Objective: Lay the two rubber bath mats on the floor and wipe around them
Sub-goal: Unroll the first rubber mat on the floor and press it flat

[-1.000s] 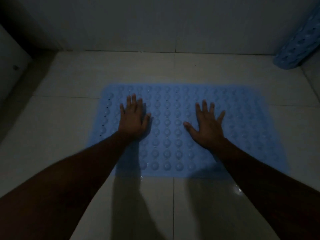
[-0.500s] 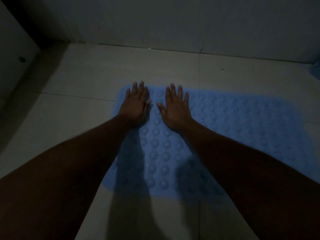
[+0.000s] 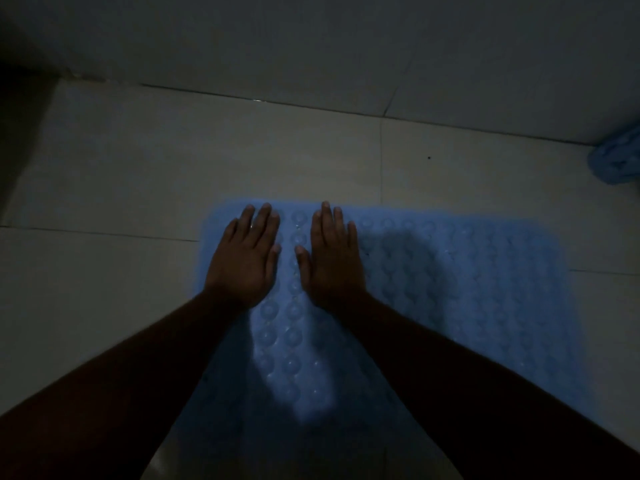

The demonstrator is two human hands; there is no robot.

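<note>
A blue rubber bath mat with rows of round suction bumps lies flat on the pale tiled floor. My left hand presses palm down on its far left corner, fingers together and extended. Beside it, a thumb's width away, my right hand lies flat on the mat as well. Neither hand holds anything. My forearms hide part of the mat's near side. A second blue mat, rolled up, shows at the right edge by the wall.
The tiled floor stretches to the left and beyond the mat. A wall runs along the far side. A dark shadowed edge stands at the far left. The room is dim.
My right hand has slid left across the mat until it lies next to my left hand. The view has shifted closer, and the rolled mat shows again at the right.
</note>
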